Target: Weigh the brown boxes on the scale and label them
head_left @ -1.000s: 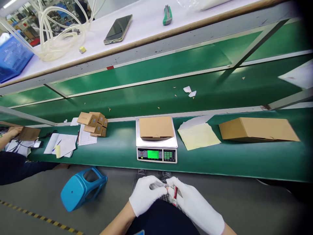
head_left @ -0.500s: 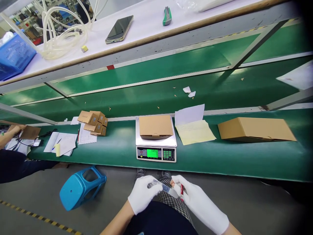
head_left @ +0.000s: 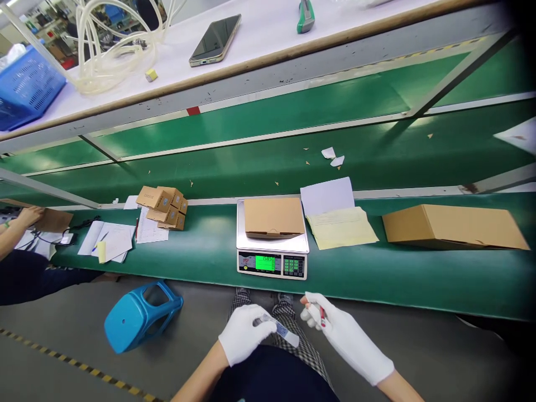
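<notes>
My left hand, in a white glove, is closed on a narrow translucent strip with bluish print and a whitish end that sticks out to the right. My gloved right hand is raised apart from it, with bare fingertips showing and the fingers curled around a slim red pen-like object. Beyond both hands, a brown cardboard box lies on the pan of a digital scale with a lit green display.
Right of the scale are papers and a long cardboard box. Small boxes are stacked to the left, near a notebook. A blue stool stands on the floor. At far left, a co-worker's hand touches cardboard.
My right hand has moved right, away from the strip, still holding the red object. The strip stays in my left hand, its whitish end now uncovered. The view has shifted slightly.
</notes>
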Demonstrator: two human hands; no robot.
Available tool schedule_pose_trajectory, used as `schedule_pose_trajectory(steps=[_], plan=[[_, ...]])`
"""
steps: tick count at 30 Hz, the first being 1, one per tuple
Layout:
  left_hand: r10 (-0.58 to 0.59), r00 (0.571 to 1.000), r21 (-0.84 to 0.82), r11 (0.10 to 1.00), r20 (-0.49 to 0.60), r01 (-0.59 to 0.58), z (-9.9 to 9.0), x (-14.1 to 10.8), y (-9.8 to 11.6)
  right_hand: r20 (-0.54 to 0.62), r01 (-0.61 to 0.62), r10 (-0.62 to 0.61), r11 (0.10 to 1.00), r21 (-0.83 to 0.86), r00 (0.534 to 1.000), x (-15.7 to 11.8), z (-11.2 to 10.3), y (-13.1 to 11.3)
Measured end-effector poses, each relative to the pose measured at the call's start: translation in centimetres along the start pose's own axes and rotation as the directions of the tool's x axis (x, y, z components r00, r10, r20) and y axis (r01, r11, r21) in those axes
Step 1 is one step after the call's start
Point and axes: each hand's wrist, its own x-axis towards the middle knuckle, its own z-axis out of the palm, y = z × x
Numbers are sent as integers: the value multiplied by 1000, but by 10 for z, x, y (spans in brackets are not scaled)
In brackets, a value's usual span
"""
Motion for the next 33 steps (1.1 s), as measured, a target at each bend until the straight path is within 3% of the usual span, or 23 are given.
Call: schedule_pose_trajectory(steps=[6, 14, 27, 33], plan=[[-4, 1000, 26, 1000, 11, 4, -1, 0, -4, -42, -96, 100, 992, 79, 994, 4, 2, 6], [2, 1000, 19, 1000, 24, -2, 0, -2, -7, -152, -7, -34, 965, -264, 988, 6, -7, 5], [18, 999, 21, 1000, 46, -19, 1, 2, -8, -230, -125, 77, 971, -204, 970, 6, -10, 5], [23, 998, 35, 999, 57, -25, 2, 4, -8, -248, -97, 39, 970, -223, 968, 6, -11, 3]])
